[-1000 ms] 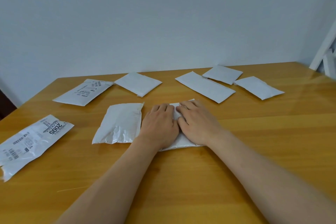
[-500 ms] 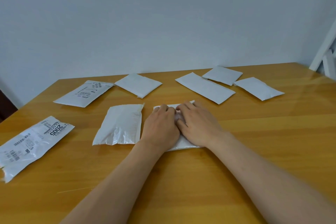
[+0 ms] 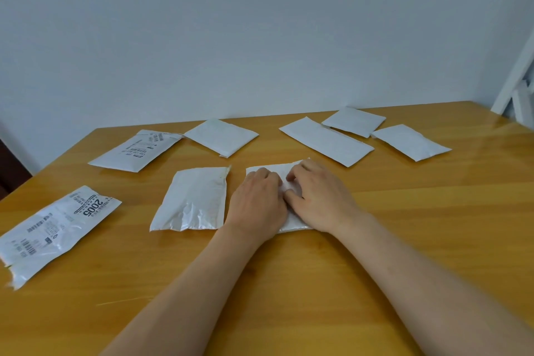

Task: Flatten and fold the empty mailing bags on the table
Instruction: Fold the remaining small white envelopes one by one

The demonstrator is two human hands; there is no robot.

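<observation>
both hands press side by side on the mailing bag [image 3: 270, 172] at table [image 3: 433, 225] centre: left hand [image 3: 255, 205] flat, right hand [image 3: 320, 196] with fingers curled, seemingly pinching it. its long axis runs 12 to 6, directly under them.

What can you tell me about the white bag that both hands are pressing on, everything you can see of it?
The white mailing bag lies flat on the wooden table, near the middle, just right of a crinkled white bag that it does not seem to touch. It looks like thin, slightly textured plastic, plain, with no label showing. Most of it is covered: the left hand and right hand rest on it side by side, fingers bent at its centre. Only its far edge, its corners and a sliver of its near edge show.
</observation>
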